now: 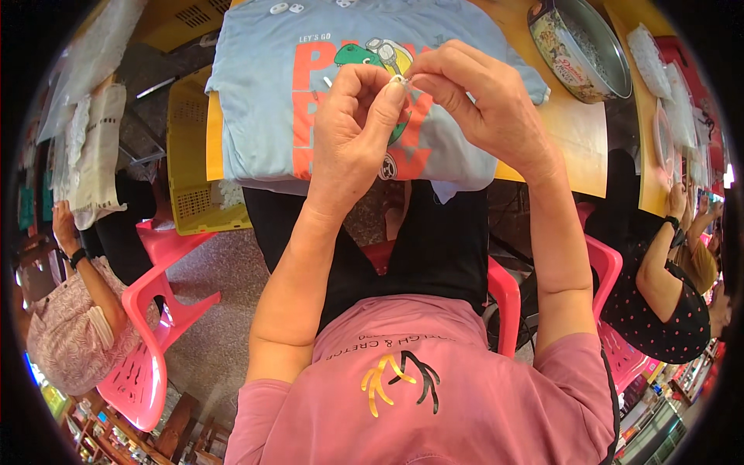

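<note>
Between the thumb and forefinger of my left hand is a small white looped piece, too small to name exactly. My right hand is closed in a pinch against the same piece, from its right side. Both hands are raised over a light blue T-shirt with red lettering and a green cartoon dinosaur. The shirt lies spread on a yellow-topped table, its near edge hanging over my lap. Several small white pieces rest near the shirt's far left edge.
At the far right stands a round printed tin holding clear small bits. A yellow plastic crate is left of the table. Pink chairs stand on both sides. A person sits at left, another person at right.
</note>
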A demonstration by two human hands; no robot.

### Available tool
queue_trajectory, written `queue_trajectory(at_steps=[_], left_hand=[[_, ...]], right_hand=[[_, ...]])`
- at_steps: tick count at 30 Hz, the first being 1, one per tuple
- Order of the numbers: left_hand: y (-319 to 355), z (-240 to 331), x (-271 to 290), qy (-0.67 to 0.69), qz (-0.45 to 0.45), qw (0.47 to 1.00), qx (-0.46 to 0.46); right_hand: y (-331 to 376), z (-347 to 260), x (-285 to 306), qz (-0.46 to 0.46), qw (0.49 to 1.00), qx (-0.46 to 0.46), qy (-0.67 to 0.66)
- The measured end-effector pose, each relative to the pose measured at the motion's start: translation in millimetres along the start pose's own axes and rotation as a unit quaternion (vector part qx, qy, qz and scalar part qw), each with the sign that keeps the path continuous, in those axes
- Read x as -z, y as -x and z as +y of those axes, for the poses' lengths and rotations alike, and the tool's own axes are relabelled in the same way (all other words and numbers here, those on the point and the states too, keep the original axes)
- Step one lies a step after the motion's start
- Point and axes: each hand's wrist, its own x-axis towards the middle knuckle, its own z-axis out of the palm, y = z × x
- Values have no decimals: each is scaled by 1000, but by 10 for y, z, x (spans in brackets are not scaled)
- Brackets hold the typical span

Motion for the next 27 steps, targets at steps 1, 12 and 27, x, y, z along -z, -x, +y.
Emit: queue_trajectory(at_steps=[1,12,27], left_hand=[[1,-1,6,-8,-6,1000,0],[-8,-31,25,-18,-36,999,2],[6,-70,28,-33,-36,998,-25]], right_hand=[[-8,-2,11,-7,1000,3,6],[-13,19,45,-54,998,1,-9],[-3,12,-7,-34,998,60,-5]])
